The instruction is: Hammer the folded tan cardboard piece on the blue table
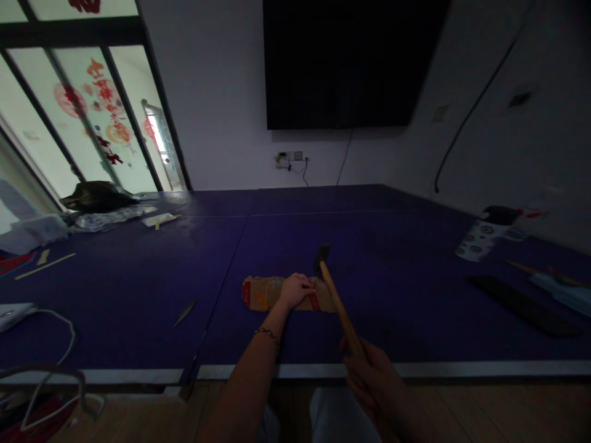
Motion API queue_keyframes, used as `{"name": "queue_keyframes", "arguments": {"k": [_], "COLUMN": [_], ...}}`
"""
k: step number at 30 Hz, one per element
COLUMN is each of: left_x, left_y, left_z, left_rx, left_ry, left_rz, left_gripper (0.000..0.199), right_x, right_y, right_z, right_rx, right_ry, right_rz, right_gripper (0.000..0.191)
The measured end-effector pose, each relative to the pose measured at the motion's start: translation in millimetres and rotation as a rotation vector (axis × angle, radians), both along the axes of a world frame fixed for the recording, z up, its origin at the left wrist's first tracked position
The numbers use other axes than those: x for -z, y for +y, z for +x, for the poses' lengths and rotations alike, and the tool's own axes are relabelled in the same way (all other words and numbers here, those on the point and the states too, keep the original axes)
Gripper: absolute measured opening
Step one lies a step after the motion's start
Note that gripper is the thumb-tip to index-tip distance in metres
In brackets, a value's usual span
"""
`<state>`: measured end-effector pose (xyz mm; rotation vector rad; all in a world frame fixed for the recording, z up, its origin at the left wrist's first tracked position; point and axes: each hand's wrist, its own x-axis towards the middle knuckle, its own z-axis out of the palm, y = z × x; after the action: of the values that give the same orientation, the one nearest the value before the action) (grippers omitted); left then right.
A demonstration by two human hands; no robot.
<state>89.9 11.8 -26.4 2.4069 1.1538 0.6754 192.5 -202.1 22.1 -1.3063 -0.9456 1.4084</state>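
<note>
A flat brown packet (265,294) with red and yellow print lies crosswise on the purple table near its front edge. My left hand (295,290) rests on the packet, fingers drawn together and pressing its right half. Whether something small sits under those fingertips cannot be made out. In my right hand (367,366) is a hammer (339,301), gripped low on its wooden handle. The dark hammer head is raised beyond the packet's right end, close to my left fingertips.
Left on the purple table (295,240) are pointed tweezers (183,314), a white cable (69,335), a thin strip (44,266) and a dark bag (99,195). To the right are a long black object (521,304) and a patterned cup (484,237). A television (355,61) hangs behind.
</note>
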Motion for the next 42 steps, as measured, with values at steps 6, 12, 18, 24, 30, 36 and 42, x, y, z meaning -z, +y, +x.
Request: {"name": "queue_keyframes", "arguments": {"k": [6, 12, 18, 24, 30, 36, 42], "left_x": [-1.1, 0.3, 0.0, 3.6, 3.1, -8.5, -18.6], "left_y": [-1, 0, -3, -2, -3, -24, -37], "left_z": [0, 0, 0, 1, 0, 0, 7], "left_rx": [-0.011, 0.011, 0.003, -0.003, 0.001, -0.065, -0.179], "left_ry": [0.006, 0.009, -0.007, -0.04, -0.011, 0.165, 0.346], "left_rz": [0.003, 0.004, 0.029, 0.026, 0.044, 0.261, 0.292], "left_gripper": [0.018, 0.016, 0.016, 0.016, 0.024, 0.058, 0.073], "right_x": [2.9, -25.3, -18.6, 25.1, 55.3, 76.8, 77.9], "right_y": [1, 34, 127, 180, 190, 201, 204], "right_z": [4, 23, 65, 89, 99, 106, 108], "right_rx": [0.015, 0.042, -0.162, -0.261, -0.405, -0.586, -0.674], "right_ry": [0.064, 0.179, 0.366, 0.423, 0.531, 0.663, 0.785], "right_rz": [-0.068, 0.143, 0.157, 0.067, 0.074, 0.138, 0.18], "right_gripper": [0.033, 0.04, 0.04, 0.02, 0.018, 0.013, 0.01]}}
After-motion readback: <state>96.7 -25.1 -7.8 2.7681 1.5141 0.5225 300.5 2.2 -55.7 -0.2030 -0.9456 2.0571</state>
